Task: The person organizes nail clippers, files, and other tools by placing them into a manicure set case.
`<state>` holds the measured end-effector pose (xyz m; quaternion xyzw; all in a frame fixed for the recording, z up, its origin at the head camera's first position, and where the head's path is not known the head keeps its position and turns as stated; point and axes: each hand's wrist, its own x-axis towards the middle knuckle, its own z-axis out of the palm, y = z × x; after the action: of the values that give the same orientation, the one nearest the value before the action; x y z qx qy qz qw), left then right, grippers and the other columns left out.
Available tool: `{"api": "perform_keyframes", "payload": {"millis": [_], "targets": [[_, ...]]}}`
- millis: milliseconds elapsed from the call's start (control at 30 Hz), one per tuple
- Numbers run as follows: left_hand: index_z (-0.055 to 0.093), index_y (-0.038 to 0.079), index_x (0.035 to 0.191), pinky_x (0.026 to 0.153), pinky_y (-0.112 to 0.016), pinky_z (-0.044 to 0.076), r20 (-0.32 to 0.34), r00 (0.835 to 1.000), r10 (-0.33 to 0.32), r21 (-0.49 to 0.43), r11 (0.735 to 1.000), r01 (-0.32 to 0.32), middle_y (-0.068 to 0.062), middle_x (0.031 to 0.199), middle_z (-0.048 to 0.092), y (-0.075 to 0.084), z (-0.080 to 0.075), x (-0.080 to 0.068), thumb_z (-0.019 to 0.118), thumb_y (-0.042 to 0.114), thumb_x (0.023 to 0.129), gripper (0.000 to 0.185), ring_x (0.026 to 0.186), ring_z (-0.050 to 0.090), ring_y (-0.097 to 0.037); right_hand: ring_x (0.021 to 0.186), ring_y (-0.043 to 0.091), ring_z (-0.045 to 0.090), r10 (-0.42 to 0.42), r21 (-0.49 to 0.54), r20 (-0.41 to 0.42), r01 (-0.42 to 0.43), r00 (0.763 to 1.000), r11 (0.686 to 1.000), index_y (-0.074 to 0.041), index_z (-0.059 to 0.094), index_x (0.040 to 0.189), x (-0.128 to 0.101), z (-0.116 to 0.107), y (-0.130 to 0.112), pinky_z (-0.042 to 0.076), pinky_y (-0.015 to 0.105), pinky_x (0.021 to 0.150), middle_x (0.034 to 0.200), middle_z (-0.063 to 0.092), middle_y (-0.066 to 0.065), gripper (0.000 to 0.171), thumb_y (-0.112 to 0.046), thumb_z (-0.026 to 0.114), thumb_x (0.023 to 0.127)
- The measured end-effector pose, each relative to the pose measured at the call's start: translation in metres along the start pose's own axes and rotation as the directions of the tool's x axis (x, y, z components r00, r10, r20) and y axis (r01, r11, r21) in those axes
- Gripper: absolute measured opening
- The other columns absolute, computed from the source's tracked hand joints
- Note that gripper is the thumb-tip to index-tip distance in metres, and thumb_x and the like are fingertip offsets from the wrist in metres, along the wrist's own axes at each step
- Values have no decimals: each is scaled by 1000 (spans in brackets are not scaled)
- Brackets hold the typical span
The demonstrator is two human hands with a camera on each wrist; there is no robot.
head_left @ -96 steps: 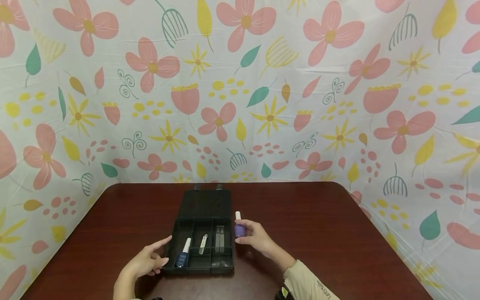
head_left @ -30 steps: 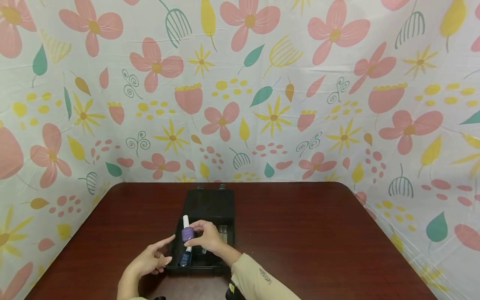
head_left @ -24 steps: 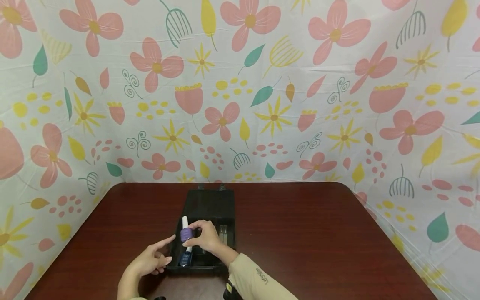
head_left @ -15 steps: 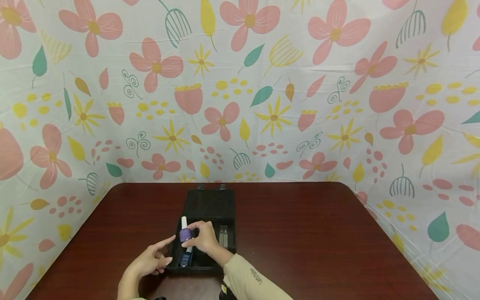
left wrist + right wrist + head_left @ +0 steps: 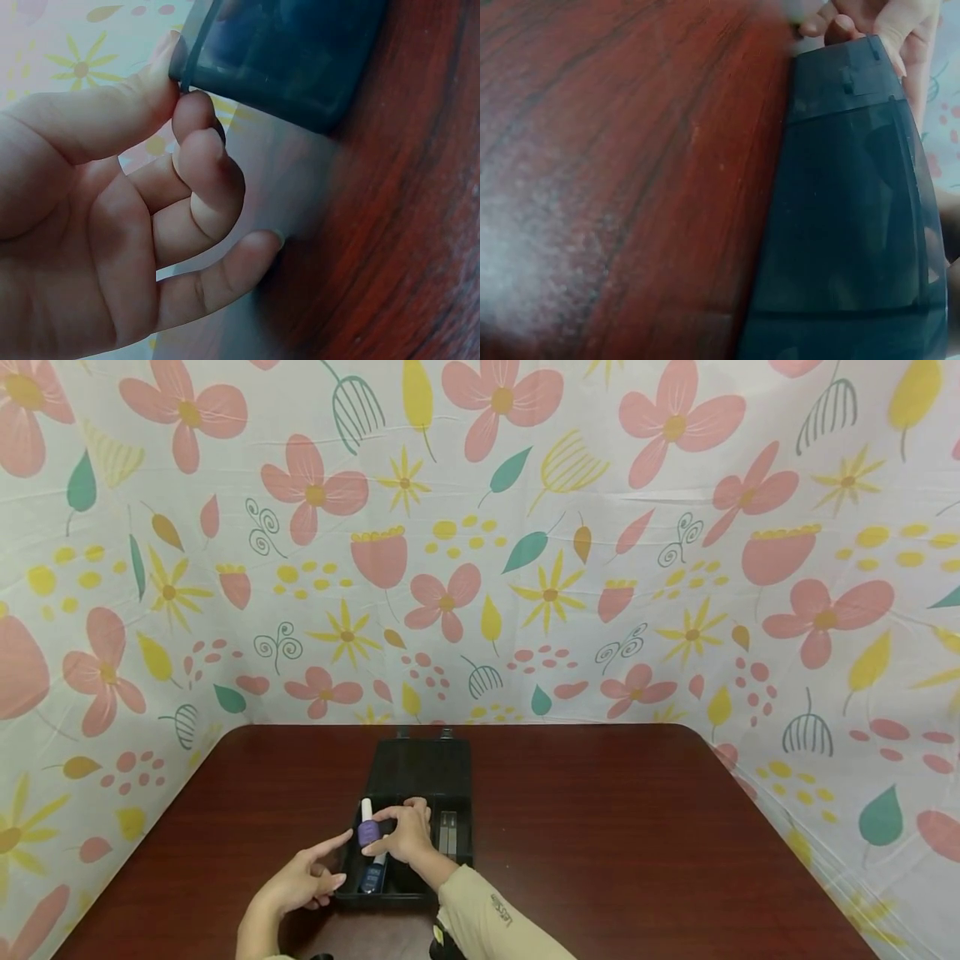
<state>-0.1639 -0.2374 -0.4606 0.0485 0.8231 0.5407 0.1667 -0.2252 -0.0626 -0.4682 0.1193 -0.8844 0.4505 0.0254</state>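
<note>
A dark, see-through compartment box (image 5: 418, 767) lies with its lid folded back on the table. Between thumb and fingers, my right hand (image 5: 408, 837) holds a purple nail polish bottle (image 5: 368, 833) with a white cap, over the left compartment. A dark blue nail polish bottle (image 5: 371, 878) leans in that compartment, just nearer the front. My left hand (image 5: 298, 878) grips the box at its front left; in the left wrist view the thumb (image 5: 166, 71) lies at the rim, with curled fingers beside the box wall (image 5: 277, 101). The nail clipper seen earlier is hidden behind my right hand.
Two flat metallic strips (image 5: 447, 833) lie in the box's right compartment. The dark red wooden table (image 5: 600, 827) extends on both sides of the box. A flower-printed cloth (image 5: 480, 610) hangs behind and beside the table.
My right hand has carried the purple bottle from right of the box to over its left compartment, and lately slightly lower and leftward. The left hand has stayed at the box.
</note>
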Motion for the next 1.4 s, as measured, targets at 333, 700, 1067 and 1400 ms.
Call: {"api": "perform_keyframes", "payload": {"millis": [333, 700, 1067, 1400], "targets": [[26, 1, 139, 52, -34, 42, 2, 1000, -13, -7, 1000, 13, -3, 61, 51, -1, 1, 0, 60, 13, 86, 65, 55, 51, -18, 82, 22, 38, 72, -119, 36, -67, 997, 991, -14, 73, 86, 3, 2, -4, 38, 36, 72, 99, 45, 12, 41, -23, 88, 50], [25, 1, 139, 52, -34, 42, 2, 1000, -8, -6, 1000, 8, -4, 61, 51, -3, 2, 0, 61, 14, 85, 66, 56, 52, -18, 80, 20, 38, 47, -191, 75, -32, 996, 981, -13, 73, 91, 1, 1, -4, 37, 34, 70, 96, 46, 12, 45, -28, 87, 51], [28, 0, 138, 51, -34, 42, -9, 1000, 7, 13, 1000, -7, -3, 60, 50, 0, 1, 1, 62, 13, 85, 64, 55, 51, -17, 84, 22, 39, -94, -68, 83, 100, 992, 993, -3, 70, 97, 2, -12, -4, 39, 33, 71, 99, 48, 14, 47, -20, 86, 56], [27, -1, 138, 50, -34, 41, 0, 1000, 21, 17, 1000, -21, -3, 60, 50, 0, 2, 0, 61, 12, 85, 64, 55, 52, -18, 98, 31, 46, -166, 79, 172, 154, 971, 985, -1, 64, 109, 2, -32, 2, 42, 35, 79, 108, 52, 14, 52, -16, 82, 63]]}}
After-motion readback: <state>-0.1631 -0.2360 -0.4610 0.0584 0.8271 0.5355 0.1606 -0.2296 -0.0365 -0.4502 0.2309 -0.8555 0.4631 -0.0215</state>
